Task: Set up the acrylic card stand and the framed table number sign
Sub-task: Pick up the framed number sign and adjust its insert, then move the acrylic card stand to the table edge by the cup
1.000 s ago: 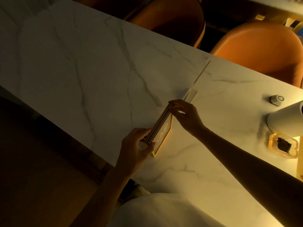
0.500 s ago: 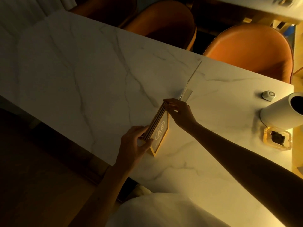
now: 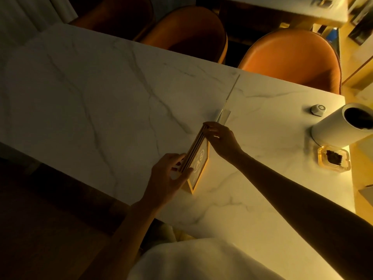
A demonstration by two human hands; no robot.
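The framed table number sign (image 3: 198, 160), gold-edged and marked "A8", stands upright on the white marble table (image 3: 90, 102), seen almost edge-on. My left hand (image 3: 167, 178) grips its near end. My right hand (image 3: 221, 138) pinches its far top corner. Just beyond the sign stands the clear acrylic card stand (image 3: 224, 112), a thin upright sheet on a small base, touched by neither hand.
A white cylindrical lamp (image 3: 341, 124) and an amber glass ashtray (image 3: 334, 158) sit at the table's right end, with a small white hexagonal button (image 3: 318, 109) behind them. Orange chairs (image 3: 292, 59) line the far edge. The near table edge runs just below my left hand.
Both hands have kept their hold on the framed sign, and its "A8" face now shows a little more. The camera view has shifted slightly.
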